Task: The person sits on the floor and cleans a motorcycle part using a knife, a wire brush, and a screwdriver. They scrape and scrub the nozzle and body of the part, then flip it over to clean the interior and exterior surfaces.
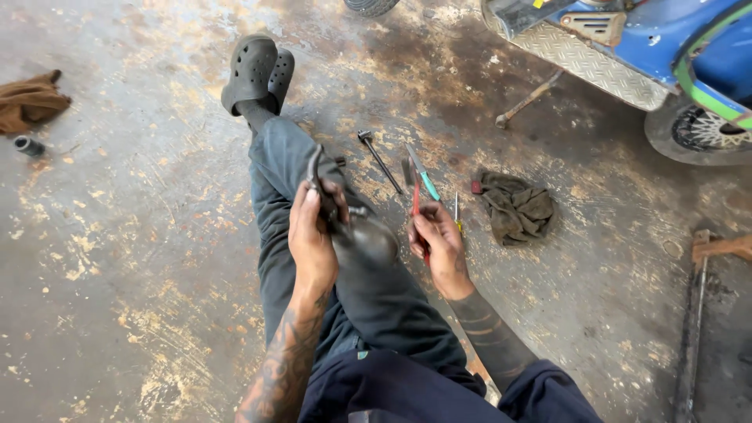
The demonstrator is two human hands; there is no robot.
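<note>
Dark metal part (362,235), rounded at one end with a thin curved pipe rising from it, rests on the person's lap over the outstretched legs, seen from the head camera looking down. The left hand (312,235) is clenched around the pipe end of that part, fingers wrapped over it. The right hand (439,244) sits just beside the rounded end and grasps the red handle of a pair of pliers (421,182), whose teal-gripped arm points away up the floor. A long socket wrench (379,159) lies on the stained concrete floor (141,258) just beyond the pliers, and a crumpled dark rag (517,207) lies near it to the right. Dark clogs (257,72) cover the crossed feet at the far end of the legs. A blue scooter (650,55) stands at the upper right, and a brown cloth (30,102) lies at the far left.
</note>
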